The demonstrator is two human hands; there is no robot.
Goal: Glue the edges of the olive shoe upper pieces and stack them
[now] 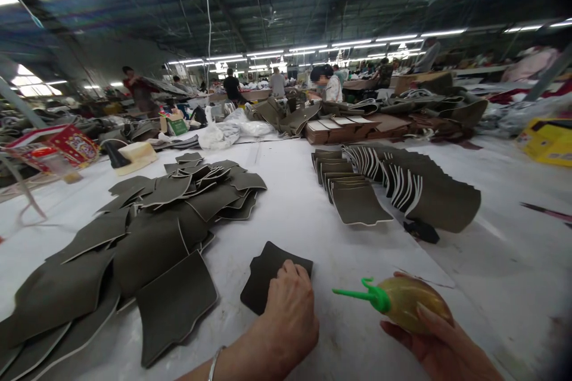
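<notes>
Head view. The left hand [288, 309] lies palm down, fingers loosely curled, on the near edge of a single cut piece [268, 277] of dark olive-grey sheet material; it presses on the piece rather than grasping it; a thin bracelet [215, 363] circles the wrist. The cut piece lies flat on the white worktable [295, 202], near the front edge and just left of centre; its outline is roughly four-sided with a concave upper edge and a small notch at the left corner; its surface is matt and uniformly dark, with the lower right part hidden under the hand. The right hand [440, 348] grasps a squeeze bottle [409, 306] from below, fingers wrapped round its body; the bottle is oval, translucent yellowish-brown, held nearly level, with a bright green conical nozzle [357, 294] pointing left towards the cut piece; the nozzle tip is near the left hand but apart from it. To the left a loose heap of similar pieces [147, 232] spreads over the table, several showing a pale edge; to the right, overlapping rows of pieces [393, 187] lie fanned, light rims showing as stripes; a small dark scrap [420, 230] lies beside them. Farther back: a white plastic bag [223, 131], a red printed box [71, 146], a yellow box [547, 140], and other people at distant tables under strip lights.
</notes>
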